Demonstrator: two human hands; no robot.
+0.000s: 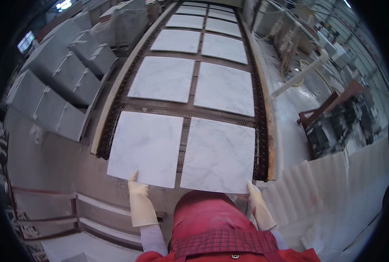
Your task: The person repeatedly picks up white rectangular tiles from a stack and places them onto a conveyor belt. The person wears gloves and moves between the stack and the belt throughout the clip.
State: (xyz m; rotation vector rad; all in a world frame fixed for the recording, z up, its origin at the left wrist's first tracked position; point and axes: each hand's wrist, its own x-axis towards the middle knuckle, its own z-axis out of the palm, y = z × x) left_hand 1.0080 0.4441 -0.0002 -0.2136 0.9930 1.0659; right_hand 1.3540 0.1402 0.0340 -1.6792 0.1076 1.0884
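Observation:
Two rows of square white marble tiles with grey veins lie on a dark mesh conveyor (183, 144). My left hand (138, 192), in a cream rubber glove, grips the near edge of the nearest left tile (144, 146). Its thumb rests on top, and the other fingers are partly hidden at the edge. At the near right corner of the nearest right tile (219, 153), my right hand (256, 198) wears a matching glove and is closed on the edge, with most fingers hidden. Both tiles lie flat, side by side, their near edges overhanging the conveyor's end.
Grey slabs (57, 105) stand in leaning rows on the left. A metal rack (76, 209) is at lower left. White foam sheets (312, 187) lie at lower right, below a pile of dark stone pieces (343, 124). A pipe (299, 76) runs beside the conveyor.

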